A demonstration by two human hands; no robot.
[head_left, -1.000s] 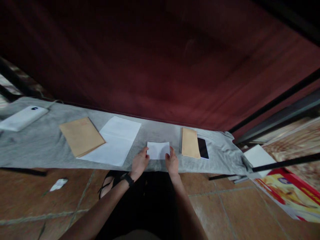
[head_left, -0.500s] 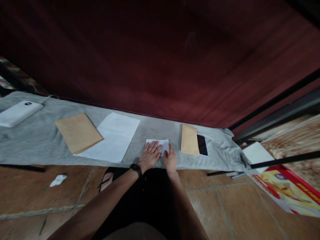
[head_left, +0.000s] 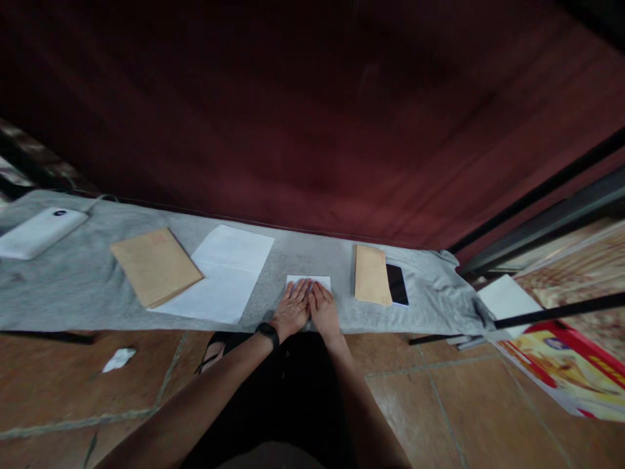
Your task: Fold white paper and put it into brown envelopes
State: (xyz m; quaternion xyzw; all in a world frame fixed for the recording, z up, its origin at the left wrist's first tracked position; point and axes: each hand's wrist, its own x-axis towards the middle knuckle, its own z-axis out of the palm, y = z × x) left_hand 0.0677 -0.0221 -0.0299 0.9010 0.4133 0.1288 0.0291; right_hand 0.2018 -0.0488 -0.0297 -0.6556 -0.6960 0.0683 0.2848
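Note:
A small folded sheet of white paper [head_left: 308, 279] lies near the front edge of the cloth-covered table, mostly covered by both hands. My left hand [head_left: 291, 309], with a black band on the wrist, rests flat on its left part, fingers stretched out. Right beside it, my right hand [head_left: 323, 310] lies flat on the paper too, and the fingertips of the two nearly meet. To the left is a larger white sheet [head_left: 234, 267] with a crease across it. A stack of brown envelopes [head_left: 156, 264] overlaps that sheet's left side.
More brown envelopes [head_left: 372, 277] lie right of my hands, partly over a dark phone [head_left: 397, 284]. A white device with a cable [head_left: 41, 229] sits at the far left. The grey cloth [head_left: 312, 251] meets a dark red panel [head_left: 312, 163]. A colourful box [head_left: 571, 365] stands at lower right.
My right hand has moved left over the folded paper, next to my left hand, and its fingers now lie flat. My left hand stays on the paper.

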